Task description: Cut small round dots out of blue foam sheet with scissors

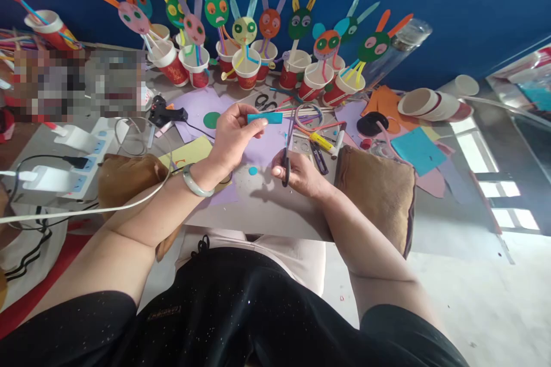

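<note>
My left hand [235, 132] holds a small blue paper strip [264, 118] by its left end, raised above a purple paper sheet [262, 149]. A pale bangle [196, 182] sits on that wrist. My right hand [301, 175] grips black-handled scissors [286, 163], blades pointing up toward the strip without touching it. A small blue paper dot [252, 171] lies on the table between my hands.
A row of paper cups with rabbit-face cutouts [245, 40] lines the back. A glue gun [166, 113], power strips [81, 163], markers [322, 142], stacked cups [430, 104], coloured paper [417, 150] and two brown cushions [376, 189] surround the work area.
</note>
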`<state>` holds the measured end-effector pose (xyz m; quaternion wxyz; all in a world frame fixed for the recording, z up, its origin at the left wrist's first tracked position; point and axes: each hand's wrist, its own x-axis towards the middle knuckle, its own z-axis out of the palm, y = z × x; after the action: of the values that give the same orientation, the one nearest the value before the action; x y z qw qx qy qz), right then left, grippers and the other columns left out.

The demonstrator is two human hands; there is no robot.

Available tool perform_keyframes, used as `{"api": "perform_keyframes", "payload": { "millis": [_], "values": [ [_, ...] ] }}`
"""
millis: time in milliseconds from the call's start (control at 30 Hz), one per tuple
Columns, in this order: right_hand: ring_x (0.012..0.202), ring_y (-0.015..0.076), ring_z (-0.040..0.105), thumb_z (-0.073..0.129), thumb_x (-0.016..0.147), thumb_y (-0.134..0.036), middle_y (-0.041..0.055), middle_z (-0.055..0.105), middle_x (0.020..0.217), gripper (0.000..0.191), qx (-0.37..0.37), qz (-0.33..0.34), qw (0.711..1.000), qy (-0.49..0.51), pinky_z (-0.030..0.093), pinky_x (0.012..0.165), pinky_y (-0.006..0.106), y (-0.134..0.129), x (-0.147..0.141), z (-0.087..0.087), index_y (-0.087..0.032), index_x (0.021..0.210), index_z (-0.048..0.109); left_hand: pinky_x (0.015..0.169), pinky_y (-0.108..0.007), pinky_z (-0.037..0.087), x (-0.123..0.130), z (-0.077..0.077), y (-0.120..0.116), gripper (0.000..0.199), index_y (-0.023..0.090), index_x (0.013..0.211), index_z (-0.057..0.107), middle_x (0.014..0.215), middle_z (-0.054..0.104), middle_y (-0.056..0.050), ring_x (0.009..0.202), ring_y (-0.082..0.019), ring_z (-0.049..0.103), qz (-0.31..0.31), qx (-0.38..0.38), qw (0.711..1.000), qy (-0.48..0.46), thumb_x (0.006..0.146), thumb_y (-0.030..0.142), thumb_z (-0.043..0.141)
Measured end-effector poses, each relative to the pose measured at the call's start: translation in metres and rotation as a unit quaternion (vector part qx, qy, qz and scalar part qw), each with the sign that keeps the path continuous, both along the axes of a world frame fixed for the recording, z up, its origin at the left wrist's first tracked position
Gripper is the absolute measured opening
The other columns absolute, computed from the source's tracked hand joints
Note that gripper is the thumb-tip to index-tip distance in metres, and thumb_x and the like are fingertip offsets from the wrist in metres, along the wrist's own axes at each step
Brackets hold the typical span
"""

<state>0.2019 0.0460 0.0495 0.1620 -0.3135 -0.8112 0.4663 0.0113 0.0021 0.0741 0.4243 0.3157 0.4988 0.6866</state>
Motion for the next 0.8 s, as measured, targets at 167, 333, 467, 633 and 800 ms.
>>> {"api": "perform_keyframes", "payload": {
  "millis": [167, 333, 467, 633, 800],
  "values": [
    [0.059, 0.0116, 0.044, 0.065, 0.077, -0.095, -0.0022, 0.054, 0.06, 0.077, -0.014, 0.023, 0.999, -0.042, 0.032, 0.057, 0.028, -0.004, -0.002, -0.003, -0.019, 0.068, 0.058, 0.063, -0.022, 0.051, 0.0, 0.0, -0.001, 0.031, 0.022, 0.086, 0.056, 0.063, 0.062, 0.01, 0.059, -0.007, 0.063, 0.001, 0.014, 1.0, -0.002, 0.077, 0.01, 0.083],
    [0.059, 0.0117, 0.044, 0.066, 0.078, -0.094, -0.003, 0.051, 0.057, 0.076, -0.019, 0.03, 0.998, -0.047, 0.031, 0.059, 0.029, -0.006, -0.004, -0.006, -0.019, 0.067, 0.058, 0.061, -0.022, 0.05, 0.002, 0.001, -0.002, 0.032, 0.023, 0.087, 0.056, 0.063, 0.063, 0.01, 0.057, -0.007, 0.062, -0.004, 0.018, 1.0, -0.002, 0.077, 0.012, 0.084],
    [0.059, 0.0114, 0.042, 0.06, 0.076, -0.099, -0.0032, 0.049, 0.058, 0.08, -0.029, 0.031, 0.998, -0.056, 0.029, 0.058, 0.029, -0.007, -0.006, -0.006, -0.02, 0.067, 0.055, 0.06, -0.021, 0.05, 0.003, 0.0, -0.003, 0.032, 0.023, 0.086, 0.056, 0.062, 0.063, 0.011, 0.055, -0.006, 0.061, -0.006, 0.003, 1.0, -0.002, 0.074, 0.01, 0.083],
    [0.058, 0.0113, 0.041, 0.053, 0.071, -0.106, -0.003, 0.047, 0.058, 0.086, -0.049, 0.025, 0.998, -0.017, 0.031, 0.057, 0.029, -0.009, -0.009, -0.006, -0.02, 0.063, 0.051, 0.059, -0.02, 0.051, 0.001, -0.006, -0.003, 0.032, 0.022, 0.088, 0.057, 0.064, 0.063, 0.01, 0.056, -0.007, 0.063, -0.021, 0.019, 1.0, 0.011, 0.074, 0.012, 0.083],
    [0.062, 0.0141, 0.052, 0.052, 0.075, -0.104, 0.0019, 0.058, 0.064, 0.086, -0.048, -0.069, 0.992, 0.091, 0.041, 0.061, 0.03, -0.009, -0.009, -0.004, -0.019, 0.062, 0.059, 0.059, -0.02, 0.052, 0.001, -0.009, -0.002, 0.032, 0.021, 0.091, 0.058, 0.067, 0.066, 0.01, 0.057, -0.007, 0.065, -0.033, 0.032, 0.998, 0.043, 0.072, 0.006, 0.079]
  ]
}}
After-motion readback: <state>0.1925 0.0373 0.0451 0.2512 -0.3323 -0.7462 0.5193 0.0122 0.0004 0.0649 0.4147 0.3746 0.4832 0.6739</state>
